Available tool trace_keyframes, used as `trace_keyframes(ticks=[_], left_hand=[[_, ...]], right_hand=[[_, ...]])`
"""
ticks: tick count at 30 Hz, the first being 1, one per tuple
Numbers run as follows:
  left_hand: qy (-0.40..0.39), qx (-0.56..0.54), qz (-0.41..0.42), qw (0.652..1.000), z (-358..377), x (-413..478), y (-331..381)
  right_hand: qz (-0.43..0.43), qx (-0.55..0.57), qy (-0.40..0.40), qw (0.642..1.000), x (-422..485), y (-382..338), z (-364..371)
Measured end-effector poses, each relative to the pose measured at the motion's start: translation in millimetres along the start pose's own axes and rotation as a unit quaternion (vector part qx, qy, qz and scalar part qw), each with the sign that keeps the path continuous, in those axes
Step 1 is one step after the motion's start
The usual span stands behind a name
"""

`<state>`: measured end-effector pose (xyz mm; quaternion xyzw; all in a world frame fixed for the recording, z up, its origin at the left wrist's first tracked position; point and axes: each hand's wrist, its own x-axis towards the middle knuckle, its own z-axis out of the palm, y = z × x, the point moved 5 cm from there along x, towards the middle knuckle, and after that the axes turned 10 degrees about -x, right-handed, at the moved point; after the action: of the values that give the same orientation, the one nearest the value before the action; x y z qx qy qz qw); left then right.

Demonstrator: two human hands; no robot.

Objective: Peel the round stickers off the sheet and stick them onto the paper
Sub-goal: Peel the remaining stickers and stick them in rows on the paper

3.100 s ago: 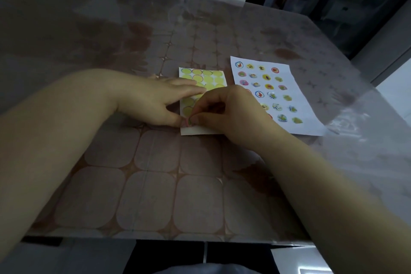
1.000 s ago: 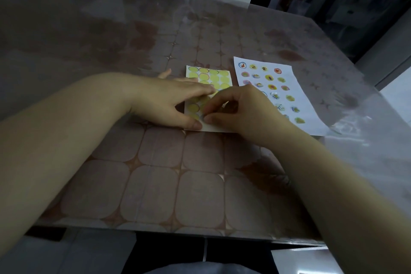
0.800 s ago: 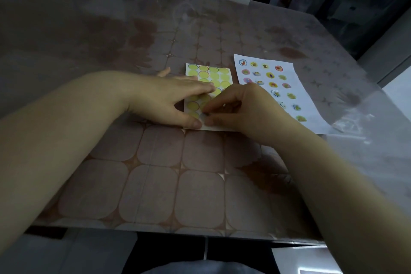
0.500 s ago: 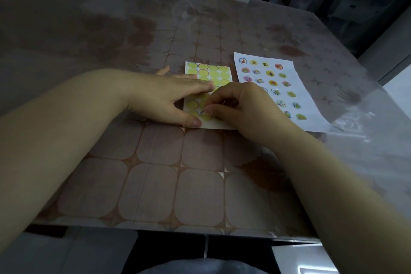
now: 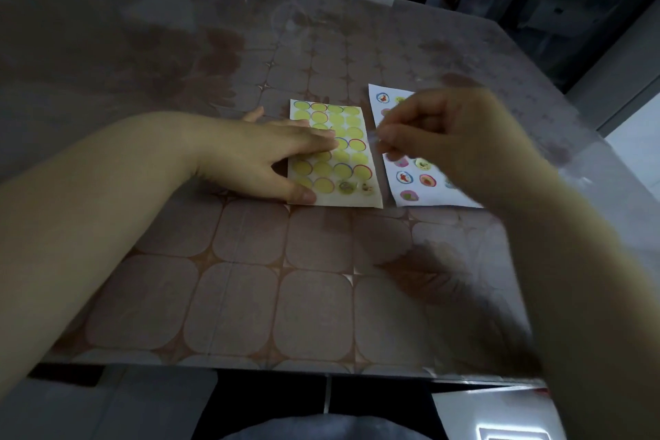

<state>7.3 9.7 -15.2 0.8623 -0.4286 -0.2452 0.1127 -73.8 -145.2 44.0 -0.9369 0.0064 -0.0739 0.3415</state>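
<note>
Film-covered tiled table (image 5: pixel 314 311), centre frame: left hand (image 5: pixel 264 157), fingers straight, presses sticker sheet (image 5: pixel 357 202); right hand (image 5: pixel 457 139) pinches blurred sticker (image 5: pixel 374 141), partly hiding paper (image 5: pixel 439 200).

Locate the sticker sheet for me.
In the head view, the sticker sheet lies flat mid-table, the left hand resting on its left edge, the white paper just to its right.

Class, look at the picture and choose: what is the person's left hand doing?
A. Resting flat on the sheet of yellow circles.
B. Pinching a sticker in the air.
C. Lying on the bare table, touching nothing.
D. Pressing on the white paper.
A: the left hand lies with straight fingers on the sticker sheet, while the right hand pinches a blurred sticker above the paper.
</note>
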Motion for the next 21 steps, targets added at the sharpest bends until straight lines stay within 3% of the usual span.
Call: trace_keyframes(ticks=[6, 12, 21], left_hand=[[0.037, 0.015, 0.019, 0.999, 2, 5, -6], [0.071, 0.033, 0.051, 0.996, 9, 24, -30], [0.089, 0.044, 0.072, 0.992, 9, 34, -40]], right_hand=[[0.095, -0.061, -0.049, 0.992, -17, 41, -33], [0.175, 0.031, -0.039, 0.983, -24, 73, -21], [0.159, -0.059, -0.024, 0.985, -25, 78, -19]])
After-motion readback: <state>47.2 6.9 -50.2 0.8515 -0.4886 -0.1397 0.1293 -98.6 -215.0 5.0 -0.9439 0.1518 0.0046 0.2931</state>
